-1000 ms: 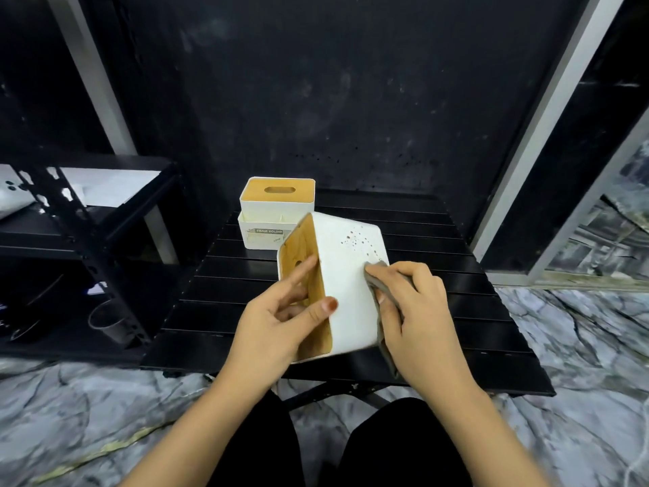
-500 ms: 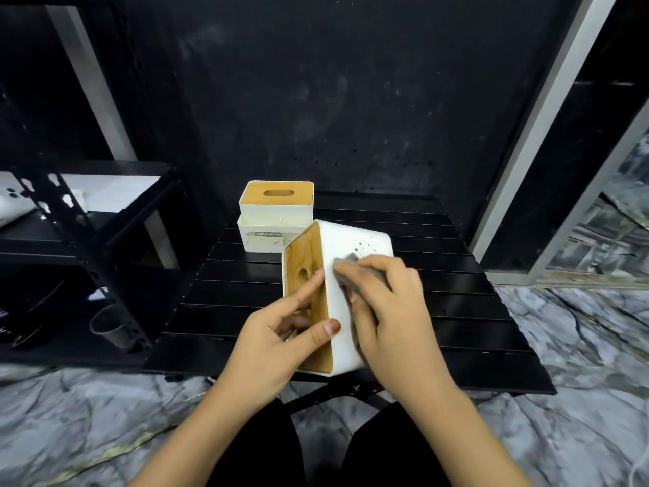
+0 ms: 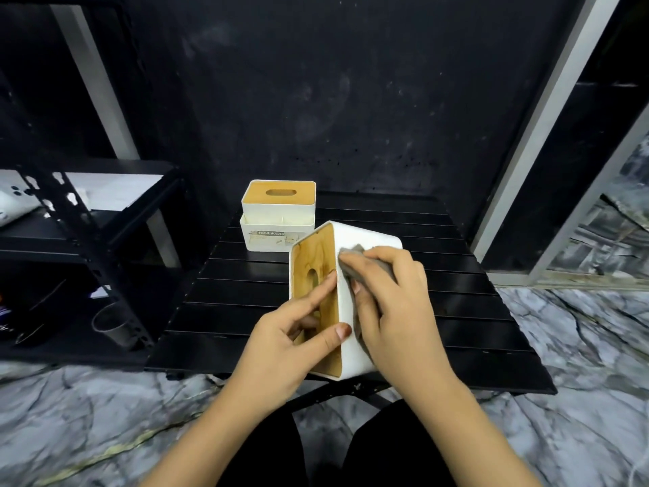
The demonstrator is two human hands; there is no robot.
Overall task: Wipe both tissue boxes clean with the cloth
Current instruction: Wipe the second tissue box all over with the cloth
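A white plastic tissue box with a wooden slotted lid (image 3: 354, 304) is tipped on its side above the black slatted table (image 3: 246, 304), its lid face turned left and its long axis running away from the person. The left hand (image 3: 291, 342) grasps it from the lid side: the forefinger lies straight across the wood beside the slot, the thumb hooks over the near white edge, and the other fingers curl against the lid. The right hand (image 3: 393, 307) comes from the near right, palm down, fingers curled round a crumpled grey cloth (image 3: 354, 261) and pressing it onto the box's upturned white side. A second white tissue box with a wooden lid (image 3: 279, 216) stands upright at the table's far edge, apart from both hands.
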